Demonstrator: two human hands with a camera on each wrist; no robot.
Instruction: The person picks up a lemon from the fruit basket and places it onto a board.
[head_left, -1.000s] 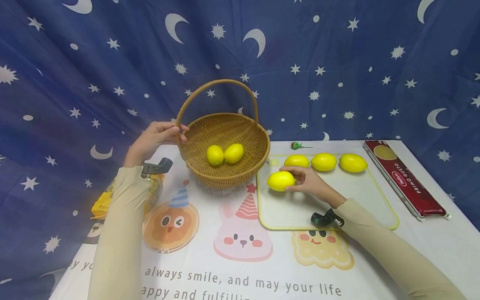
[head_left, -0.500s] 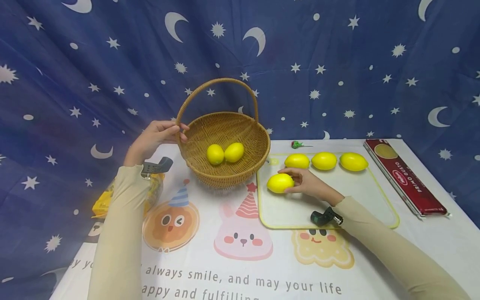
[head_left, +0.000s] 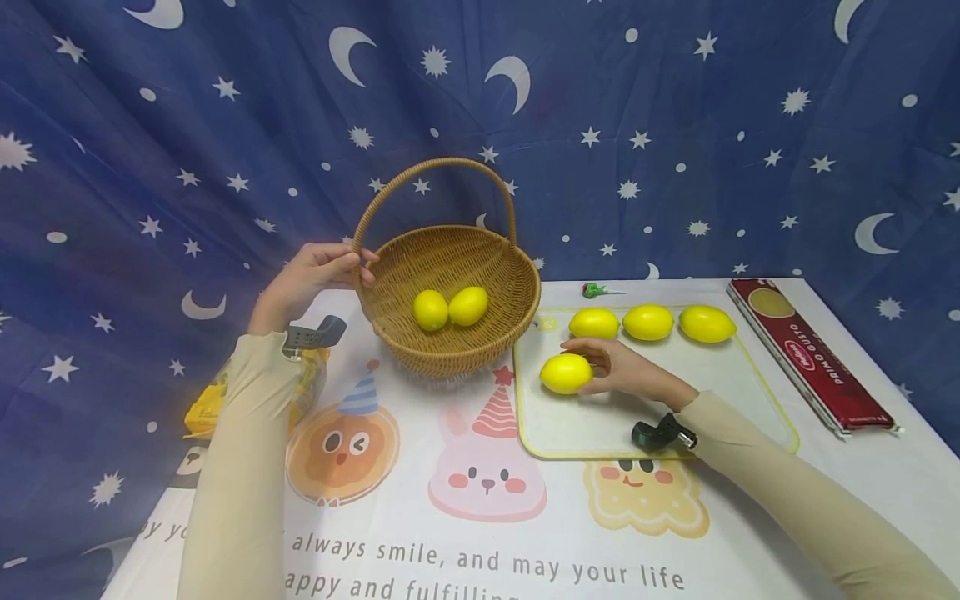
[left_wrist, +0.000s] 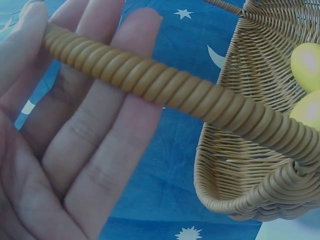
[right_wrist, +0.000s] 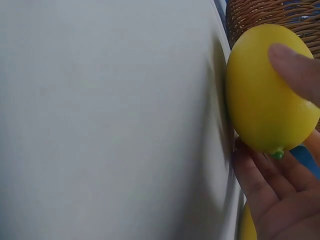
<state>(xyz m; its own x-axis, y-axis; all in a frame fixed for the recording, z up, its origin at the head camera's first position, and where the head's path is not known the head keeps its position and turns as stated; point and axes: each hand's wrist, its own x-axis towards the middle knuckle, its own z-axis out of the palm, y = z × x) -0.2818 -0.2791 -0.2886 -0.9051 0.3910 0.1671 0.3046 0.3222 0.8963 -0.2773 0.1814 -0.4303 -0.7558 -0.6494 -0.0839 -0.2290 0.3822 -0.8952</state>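
My left hand (head_left: 303,279) holds the wicker basket's handle (left_wrist: 165,82) at its left side, thumb in front and fingers behind. Inside the basket (head_left: 450,354) lie two lemons, a left one (head_left: 431,310) and a right one (head_left: 468,306), side by side. Over the white, yellow-edged board (head_left: 738,408), my right hand (head_left: 633,371) grips another lemon (head_left: 566,373). In the right wrist view the thumb presses that lemon (right_wrist: 267,95) from one side, with fingers beyond its green tip. Behind this hand three lemons stand in a row: left (head_left: 594,323), middle (head_left: 648,322), right (head_left: 707,323).
A long red packet (head_left: 810,354) lies at the table's right. What looks like a small lollipop (head_left: 592,290) lies behind the board. A yellow bag (head_left: 206,404) is partly hidden by the left forearm. A blue starry curtain (head_left: 675,125) hangs behind the table.
My right hand and the lemon in it have shifted slightly toward me, then a little right. The left hand, the basket and the other lemons stay where they were.
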